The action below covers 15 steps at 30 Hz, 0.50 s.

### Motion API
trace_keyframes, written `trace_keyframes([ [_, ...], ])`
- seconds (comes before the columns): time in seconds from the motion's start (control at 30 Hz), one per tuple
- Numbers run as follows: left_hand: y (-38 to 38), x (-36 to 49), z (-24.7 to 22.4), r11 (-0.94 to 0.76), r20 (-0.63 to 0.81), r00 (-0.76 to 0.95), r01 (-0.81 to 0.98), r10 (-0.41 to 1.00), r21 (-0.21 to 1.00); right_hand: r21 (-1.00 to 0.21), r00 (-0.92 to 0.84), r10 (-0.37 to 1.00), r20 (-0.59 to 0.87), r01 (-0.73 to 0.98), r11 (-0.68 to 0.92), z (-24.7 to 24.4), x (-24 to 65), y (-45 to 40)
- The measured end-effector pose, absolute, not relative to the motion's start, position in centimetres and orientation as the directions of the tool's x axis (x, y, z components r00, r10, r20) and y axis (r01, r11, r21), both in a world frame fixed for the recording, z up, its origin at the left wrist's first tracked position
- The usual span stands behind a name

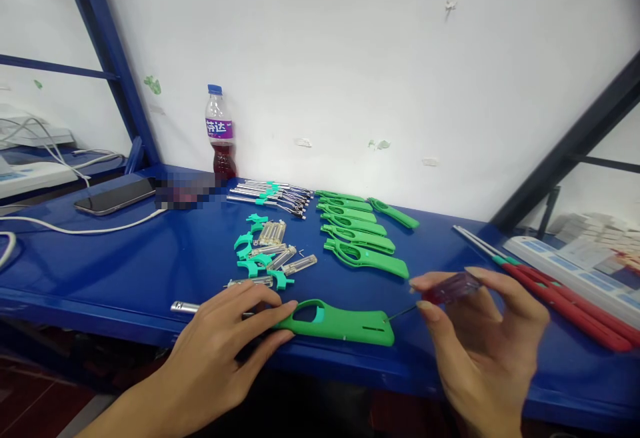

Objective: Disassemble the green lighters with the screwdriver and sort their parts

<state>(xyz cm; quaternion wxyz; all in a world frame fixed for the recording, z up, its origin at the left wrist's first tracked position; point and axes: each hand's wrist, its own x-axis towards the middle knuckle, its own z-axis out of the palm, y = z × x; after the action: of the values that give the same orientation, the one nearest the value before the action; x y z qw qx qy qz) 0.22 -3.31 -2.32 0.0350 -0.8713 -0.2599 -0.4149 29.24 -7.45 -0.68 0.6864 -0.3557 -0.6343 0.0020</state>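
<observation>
My left hand (233, 335) is closed on the neck end of a green lighter body (345, 327) at the table's front edge. A metal tube (184, 307) sticks out to the left of that hand, and a teal trigger shows in the body's opening. My right hand (487, 331) pinches a screwdriver by its dark purple see-through handle (453, 288). The thin shaft (403, 312) points left, its tip at the right end of the green body. Above lie several green shells (367, 258), teal triggers (244, 245) and clear fuel tanks (300, 265).
Metal tubes with wires (267, 197) lie by the wall. A bottle (220, 133) stands behind, with a phone (117, 195) and white cable (85, 230) to the left. At the right are red lighters (565, 298) and a white power strip (575, 278).
</observation>
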Motion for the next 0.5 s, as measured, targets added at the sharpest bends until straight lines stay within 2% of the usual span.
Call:
trace_keyframes([
  [0.13,-3.29,0.2,-2.3,-0.86,0.742,0.517,0.485,0.426,0.155,-0.555,0.174,0.535,0.826,0.41,0.724,-0.76,29.14,-7.71],
  [0.33,-3.34,0.19,-2.29,-0.857,0.746,0.509,0.491,0.429,0.158,-0.47,0.2,0.427,0.882,0.446,0.762,-0.15,29.08,-7.37],
  [0.5,-3.3,0.28,-2.14,-0.858,0.743,0.513,0.488,0.429,0.159,-0.508,0.183,0.482,0.857,0.46,0.728,-0.46,28.97,-7.64],
])
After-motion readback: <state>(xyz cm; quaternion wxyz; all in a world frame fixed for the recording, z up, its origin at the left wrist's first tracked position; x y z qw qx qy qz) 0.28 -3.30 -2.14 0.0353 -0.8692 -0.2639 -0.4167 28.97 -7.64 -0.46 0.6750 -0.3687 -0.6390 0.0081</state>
